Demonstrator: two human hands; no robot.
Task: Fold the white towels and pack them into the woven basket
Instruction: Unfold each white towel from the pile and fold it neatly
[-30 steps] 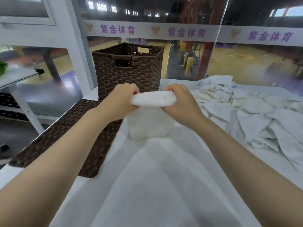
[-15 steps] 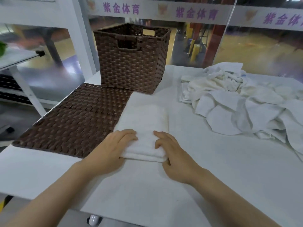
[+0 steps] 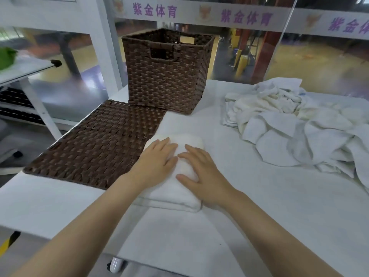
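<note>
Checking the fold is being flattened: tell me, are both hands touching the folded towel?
Touching. The head view shows the left hand and right hand lying flat on the folded towel.

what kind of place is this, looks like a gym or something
Probably a sports hall: beyond the glass partition lies a polished court floor, under a banner in purple Chinese characters. The white table seems a makeshift towel-folding station.

I see my left hand [image 3: 157, 162] and right hand [image 3: 201, 174] pressing flat on a folded white towel [image 3: 175, 192]. A woven basket [image 3: 167, 76] stands behind; unfolded towels [image 3: 295, 124] lie heaped at right.
</note>
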